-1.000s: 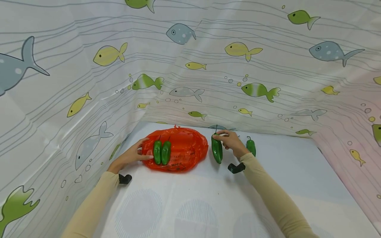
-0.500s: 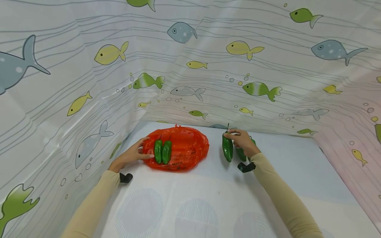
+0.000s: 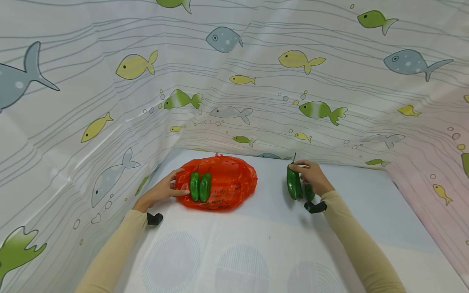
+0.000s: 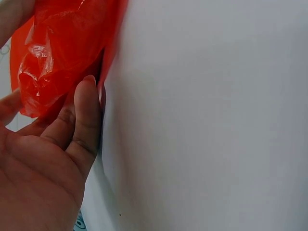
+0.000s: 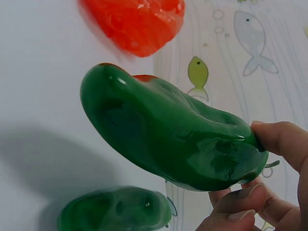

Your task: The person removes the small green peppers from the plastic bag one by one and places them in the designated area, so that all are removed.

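Note:
My right hand (image 3: 311, 177) pinches a glossy green chili pepper (image 3: 291, 184) near its stem end, thumb on one side and fingers on the other. In the right wrist view the held pepper (image 5: 163, 130) hangs over the table, its rounded tip away from the hand. Another green pepper (image 5: 115, 210) lies just below it; a further one (image 3: 309, 193) shows partly behind the hand. At the left, my left hand (image 3: 161, 191) holds the edge of a red plastic bag (image 3: 227, 179), its fingers (image 4: 86, 115) against the side. Two green peppers (image 3: 200, 187) lie side by side on the bag.
A white table (image 3: 234, 232) with faint printed circles lies under everything. White sheeting with printed fish (image 3: 256, 118) rises close behind the bag and along both sides. Black wrist mounts (image 3: 316, 207) stick out beneath both wrists.
My right hand has carried its pepper to the right, away from the bag, until it overlaps the other peppers there. My left hand and the bag have stayed in place.

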`<state>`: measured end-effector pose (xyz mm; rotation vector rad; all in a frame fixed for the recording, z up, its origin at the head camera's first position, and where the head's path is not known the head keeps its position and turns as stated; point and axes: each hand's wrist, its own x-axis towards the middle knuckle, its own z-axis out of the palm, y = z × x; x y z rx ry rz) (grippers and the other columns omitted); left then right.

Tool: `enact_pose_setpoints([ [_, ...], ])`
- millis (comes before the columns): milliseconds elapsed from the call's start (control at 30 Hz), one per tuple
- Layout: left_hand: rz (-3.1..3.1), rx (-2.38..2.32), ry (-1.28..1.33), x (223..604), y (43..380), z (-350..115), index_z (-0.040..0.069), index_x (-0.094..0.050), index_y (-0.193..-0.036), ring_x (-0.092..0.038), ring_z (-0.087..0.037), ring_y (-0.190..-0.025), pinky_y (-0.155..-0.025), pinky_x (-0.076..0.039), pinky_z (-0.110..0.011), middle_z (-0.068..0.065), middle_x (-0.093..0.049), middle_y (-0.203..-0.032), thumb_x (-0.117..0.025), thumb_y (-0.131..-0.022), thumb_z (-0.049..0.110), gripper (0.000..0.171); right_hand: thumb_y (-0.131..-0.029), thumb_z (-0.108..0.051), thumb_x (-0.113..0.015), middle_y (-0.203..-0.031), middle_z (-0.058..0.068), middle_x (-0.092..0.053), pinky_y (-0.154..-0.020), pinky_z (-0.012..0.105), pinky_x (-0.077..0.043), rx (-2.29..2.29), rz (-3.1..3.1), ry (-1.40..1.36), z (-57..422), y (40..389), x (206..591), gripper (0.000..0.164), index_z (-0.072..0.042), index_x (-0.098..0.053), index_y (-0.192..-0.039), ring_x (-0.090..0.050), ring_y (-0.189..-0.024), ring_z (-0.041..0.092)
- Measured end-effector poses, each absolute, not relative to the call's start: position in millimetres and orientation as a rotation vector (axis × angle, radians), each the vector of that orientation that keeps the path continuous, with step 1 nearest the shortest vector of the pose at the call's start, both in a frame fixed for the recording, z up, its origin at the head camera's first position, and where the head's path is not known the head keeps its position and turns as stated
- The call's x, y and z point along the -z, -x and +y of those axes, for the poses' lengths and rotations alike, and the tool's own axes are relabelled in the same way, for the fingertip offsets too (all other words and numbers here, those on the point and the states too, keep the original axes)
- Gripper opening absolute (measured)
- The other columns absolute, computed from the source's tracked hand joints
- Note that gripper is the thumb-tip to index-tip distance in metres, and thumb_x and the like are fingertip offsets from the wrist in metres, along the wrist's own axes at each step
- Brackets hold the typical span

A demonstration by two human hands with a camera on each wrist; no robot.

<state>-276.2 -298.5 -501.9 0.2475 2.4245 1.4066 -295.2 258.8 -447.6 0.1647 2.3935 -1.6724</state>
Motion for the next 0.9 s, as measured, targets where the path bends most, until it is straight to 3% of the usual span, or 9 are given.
enact_pose_setpoints([
  [367,2.419,-1.416,-0.258,510.3,281.0,-302.7,0.023,-0.017,-0.165,-0.044,-0.049,-0.135,-0.105,-0.043,-0.061,-0.026,-0.023,-0.162,-0.081,-0.09,0.034,0.099,-0.094,-0.049,-0.074,-0.108,0.003,-0.052,-0.069,0.032,-0.042,1.668,2.443,-0.203,281.2,294.2,451.2,0.069,-0.007,-0.054,-0.145,-0.043,-0.067,0.01],
  [633,2.418,-1.414,-0.257,498.0,271.6,-296.1,0.021,-0.016,-0.165,-0.043,-0.05,-0.136,-0.107,-0.041,-0.062,-0.027,-0.023,-0.161,-0.079,-0.092,0.032,0.097,-0.092,-0.052,-0.075,-0.098,-0.004,-0.058,-0.076,0.032,-0.048,1.663,2.442,-0.281,297.4,291.6,453.9,0.073,-0.008,-0.053,-0.146,-0.05,-0.074,0.012],
  [900,2.424,-1.413,-0.25,499.4,274.0,-296.8,0.019,-0.014,-0.165,-0.044,-0.051,-0.136,-0.107,-0.04,-0.063,-0.028,-0.027,-0.159,-0.079,-0.092,0.029,0.098,-0.093,-0.05,-0.074,-0.09,-0.006,-0.052,-0.064,0.026,-0.043,1.682,2.455,-0.3,314.2,289.2,457.0,0.075,-0.006,-0.05,-0.148,-0.045,-0.07,0.01],
])
